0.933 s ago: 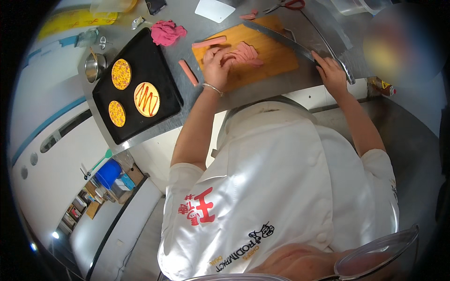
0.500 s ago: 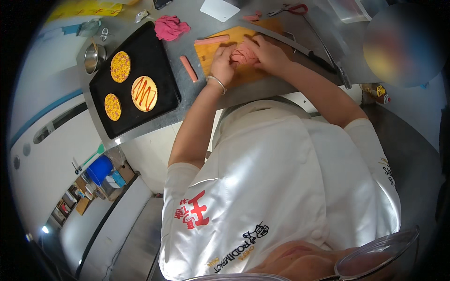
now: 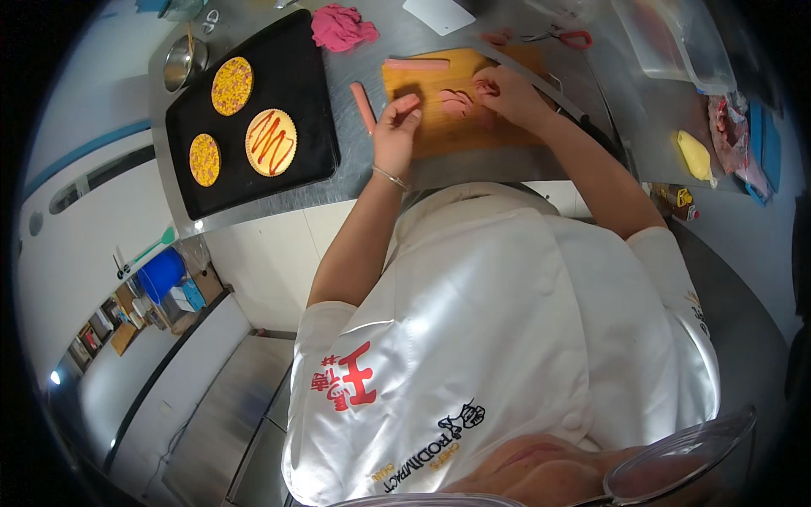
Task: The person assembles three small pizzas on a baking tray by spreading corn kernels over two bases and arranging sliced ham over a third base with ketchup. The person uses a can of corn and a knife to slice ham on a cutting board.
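A wooden cutting board (image 3: 507,139) lies on the steel counter with several pink sausage slices (image 3: 456,101) on it. My left hand (image 3: 395,127) rests at the board's left edge, fingers straight and apart, holding nothing, just left of the slices. My right hand (image 3: 509,95) is on the board to the right of the slices, its fingertips pinched on a sausage slice at the pile's edge. One whole sausage (image 3: 416,64) lies along the board's far edge. Another whole sausage (image 3: 363,106) lies on the counter left of the board.
A black baking tray (image 3: 304,93) at the left holds three round bases, one with red sauce (image 3: 270,141). A long knife (image 3: 541,80) crosses the board's right side. Around are a pink cloth (image 3: 342,25), red-handled scissors (image 3: 562,38), a small metal bowl (image 3: 182,63), a yellow piping bag (image 3: 694,154) and a clear container (image 3: 676,42).
My right hand came from the counter's right side onto the board and the slices. My left hand drew back from the slices toward the board's left edge.
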Available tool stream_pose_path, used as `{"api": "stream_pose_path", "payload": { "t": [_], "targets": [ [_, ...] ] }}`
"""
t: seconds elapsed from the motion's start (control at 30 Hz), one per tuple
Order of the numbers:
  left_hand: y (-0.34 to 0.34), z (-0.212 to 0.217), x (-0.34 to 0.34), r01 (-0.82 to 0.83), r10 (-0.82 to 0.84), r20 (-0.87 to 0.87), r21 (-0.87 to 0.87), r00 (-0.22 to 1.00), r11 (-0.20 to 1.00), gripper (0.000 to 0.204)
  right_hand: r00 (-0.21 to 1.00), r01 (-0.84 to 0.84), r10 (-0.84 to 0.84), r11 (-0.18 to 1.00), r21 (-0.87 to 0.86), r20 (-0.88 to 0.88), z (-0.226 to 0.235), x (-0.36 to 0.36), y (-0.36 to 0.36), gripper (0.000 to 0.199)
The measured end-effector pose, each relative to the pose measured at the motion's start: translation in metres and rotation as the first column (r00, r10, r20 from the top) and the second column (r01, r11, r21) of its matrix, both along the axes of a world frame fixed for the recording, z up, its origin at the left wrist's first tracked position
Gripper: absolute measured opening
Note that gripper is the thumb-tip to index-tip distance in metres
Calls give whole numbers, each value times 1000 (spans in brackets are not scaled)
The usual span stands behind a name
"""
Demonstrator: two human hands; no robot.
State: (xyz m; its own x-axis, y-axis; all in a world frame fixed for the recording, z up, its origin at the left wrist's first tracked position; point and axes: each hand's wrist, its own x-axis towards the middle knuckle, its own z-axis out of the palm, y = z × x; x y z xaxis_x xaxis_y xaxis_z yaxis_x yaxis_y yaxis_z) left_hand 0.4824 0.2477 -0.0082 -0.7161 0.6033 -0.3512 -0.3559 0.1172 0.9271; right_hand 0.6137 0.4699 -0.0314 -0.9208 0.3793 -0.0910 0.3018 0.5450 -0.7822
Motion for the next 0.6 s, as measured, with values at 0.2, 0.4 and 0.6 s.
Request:
{"api": "stream_pose_path", "payload": {
  "t": [0.2,0.4,0.6],
  "targets": [
    [-2,54,-3,18,-220,722,276,656,961,67,979,-115,112,993,-13,-172,99,-27,-77,24],
    [-59,25,-45,-213,-371,720,579,587,787,43,923,-111,227,930,350,-311,124,-80,-141,33],
    [-141,75,-119,-7,-314,678,426,664,905,47,988,-25,30,999,37,-152,120,-159,-219,26]
  ]
}}
